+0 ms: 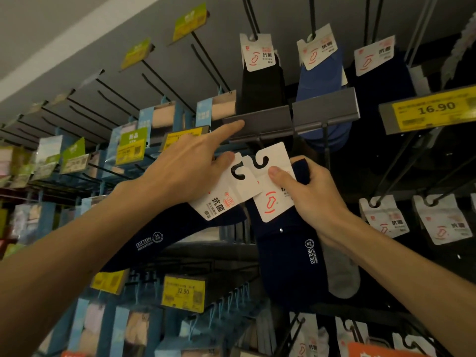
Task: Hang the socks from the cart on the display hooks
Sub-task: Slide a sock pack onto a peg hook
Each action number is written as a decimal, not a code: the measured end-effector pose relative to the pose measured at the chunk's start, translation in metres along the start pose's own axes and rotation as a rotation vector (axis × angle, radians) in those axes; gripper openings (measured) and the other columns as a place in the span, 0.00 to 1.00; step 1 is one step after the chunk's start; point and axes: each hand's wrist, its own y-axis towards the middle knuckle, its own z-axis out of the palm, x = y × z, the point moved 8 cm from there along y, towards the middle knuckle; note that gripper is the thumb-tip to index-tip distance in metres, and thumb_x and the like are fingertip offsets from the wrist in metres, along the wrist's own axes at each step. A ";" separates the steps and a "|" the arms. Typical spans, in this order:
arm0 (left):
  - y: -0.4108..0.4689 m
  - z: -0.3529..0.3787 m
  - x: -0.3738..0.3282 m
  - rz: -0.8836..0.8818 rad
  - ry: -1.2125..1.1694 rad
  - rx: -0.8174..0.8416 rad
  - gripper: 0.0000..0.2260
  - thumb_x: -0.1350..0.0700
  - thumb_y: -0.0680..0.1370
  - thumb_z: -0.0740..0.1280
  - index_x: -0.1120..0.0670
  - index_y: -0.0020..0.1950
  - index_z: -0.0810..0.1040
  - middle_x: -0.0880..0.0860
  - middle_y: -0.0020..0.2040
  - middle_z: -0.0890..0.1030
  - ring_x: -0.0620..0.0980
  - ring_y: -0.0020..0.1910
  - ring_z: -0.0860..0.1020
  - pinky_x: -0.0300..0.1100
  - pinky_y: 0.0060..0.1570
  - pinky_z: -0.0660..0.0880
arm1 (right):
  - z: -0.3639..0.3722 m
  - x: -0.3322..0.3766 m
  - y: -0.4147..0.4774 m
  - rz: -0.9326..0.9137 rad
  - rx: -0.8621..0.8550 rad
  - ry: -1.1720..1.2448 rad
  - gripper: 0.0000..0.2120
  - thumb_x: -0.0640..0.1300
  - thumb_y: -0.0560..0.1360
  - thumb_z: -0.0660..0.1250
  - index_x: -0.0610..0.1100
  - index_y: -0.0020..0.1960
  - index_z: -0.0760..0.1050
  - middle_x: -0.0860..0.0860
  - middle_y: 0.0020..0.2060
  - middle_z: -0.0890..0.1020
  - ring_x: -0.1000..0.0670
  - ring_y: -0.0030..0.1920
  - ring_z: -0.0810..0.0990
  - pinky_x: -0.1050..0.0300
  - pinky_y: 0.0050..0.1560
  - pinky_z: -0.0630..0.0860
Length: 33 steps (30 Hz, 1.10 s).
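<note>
My left hand (188, 166) holds a dark navy sock pair (164, 238) by its white card header (226, 194), thumb on the card, while its straight index finger touches the blank grey label holder (260, 119) of a display hook. My right hand (309, 191) grips a second navy sock pair (288, 256), thumb pressed on its white hook card (273, 181). Both cards sit just below that grey holder, their hook cut-outs side by side.
Black and blue sock pairs (260, 81) hang on hooks above. A yellow 16.90 price tag (435, 109) sits at the right, with more carded socks (386, 217) below it. Bare black hooks (164, 81) run up left; blue-packaged goods (159, 119) fill the left racks.
</note>
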 end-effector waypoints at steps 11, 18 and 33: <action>0.013 0.002 0.007 0.008 0.052 0.123 0.23 0.47 0.84 0.56 0.35 0.78 0.54 0.47 0.36 0.78 0.43 0.33 0.77 0.41 0.32 0.73 | 0.013 -0.004 0.009 0.144 0.010 0.073 0.08 0.48 0.77 0.71 0.44 0.50 0.79 0.48 0.38 0.87 0.51 0.34 0.86 0.60 0.30 0.79; 0.025 0.004 0.008 0.006 0.044 0.160 0.22 0.46 0.84 0.56 0.33 0.77 0.56 0.49 0.36 0.78 0.43 0.34 0.79 0.39 0.34 0.75 | 0.008 -0.015 0.018 0.241 0.049 0.086 0.07 0.49 0.78 0.70 0.46 0.52 0.80 0.48 0.37 0.87 0.50 0.35 0.86 0.58 0.31 0.80; 0.012 0.027 0.005 -0.020 0.015 0.061 0.27 0.45 0.84 0.57 0.37 0.80 0.48 0.44 0.38 0.72 0.50 0.40 0.75 0.50 0.43 0.72 | -0.008 -0.077 0.026 0.198 -0.131 -0.141 0.18 0.58 0.81 0.61 0.46 0.63 0.72 0.49 0.50 0.83 0.50 0.49 0.82 0.55 0.46 0.79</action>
